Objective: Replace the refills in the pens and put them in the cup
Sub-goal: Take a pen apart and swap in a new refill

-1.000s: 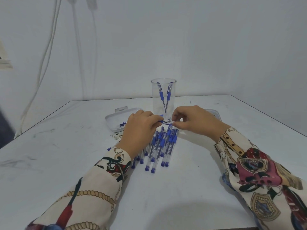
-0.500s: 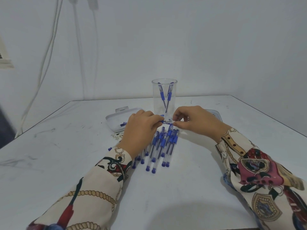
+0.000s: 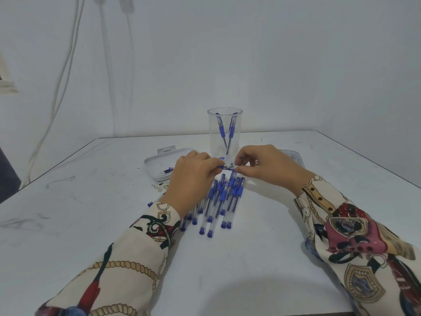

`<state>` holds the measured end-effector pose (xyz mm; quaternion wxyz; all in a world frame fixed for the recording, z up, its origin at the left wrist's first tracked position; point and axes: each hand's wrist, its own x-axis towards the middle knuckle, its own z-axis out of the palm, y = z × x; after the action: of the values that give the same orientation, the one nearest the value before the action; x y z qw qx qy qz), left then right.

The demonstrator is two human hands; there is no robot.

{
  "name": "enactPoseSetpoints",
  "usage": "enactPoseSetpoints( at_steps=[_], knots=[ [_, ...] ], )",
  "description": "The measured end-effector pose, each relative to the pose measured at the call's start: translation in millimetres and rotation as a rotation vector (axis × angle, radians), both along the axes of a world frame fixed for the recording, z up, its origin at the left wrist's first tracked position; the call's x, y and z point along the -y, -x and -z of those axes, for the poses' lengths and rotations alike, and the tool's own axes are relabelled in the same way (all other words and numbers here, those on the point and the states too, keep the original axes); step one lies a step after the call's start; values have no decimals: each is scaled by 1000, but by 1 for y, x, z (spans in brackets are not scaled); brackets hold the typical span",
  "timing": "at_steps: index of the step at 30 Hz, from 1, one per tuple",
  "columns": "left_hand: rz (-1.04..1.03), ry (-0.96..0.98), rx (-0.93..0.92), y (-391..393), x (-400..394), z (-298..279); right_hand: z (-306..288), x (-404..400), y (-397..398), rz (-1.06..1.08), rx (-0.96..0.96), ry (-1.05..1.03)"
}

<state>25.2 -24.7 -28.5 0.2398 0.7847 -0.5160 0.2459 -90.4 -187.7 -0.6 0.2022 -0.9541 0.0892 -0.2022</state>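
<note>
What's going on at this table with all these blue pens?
A person is working on one pen, pinching it between the left hand and right hand just in front of a clear cup. Two pens already stand in that cup. A batch of more pens lies on the white table below the hands, and an open white case sits to the left.
</note>
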Motion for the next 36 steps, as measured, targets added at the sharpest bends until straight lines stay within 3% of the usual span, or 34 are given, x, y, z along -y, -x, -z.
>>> enactPoseSetpoints(
  at_steps=[12, 27, 36],
  knots=[
    [31, -15, -29, 1, 0, 0, -3, -8, -1, -54, 42, -250],
    [4, -49, -94, 3, 0, 1, -4, -6, 0, 20, 0, -315],
    [54, 32, 14, 2, 1, 3, -7, -13, 2, -11, 8, -371]
  ],
)
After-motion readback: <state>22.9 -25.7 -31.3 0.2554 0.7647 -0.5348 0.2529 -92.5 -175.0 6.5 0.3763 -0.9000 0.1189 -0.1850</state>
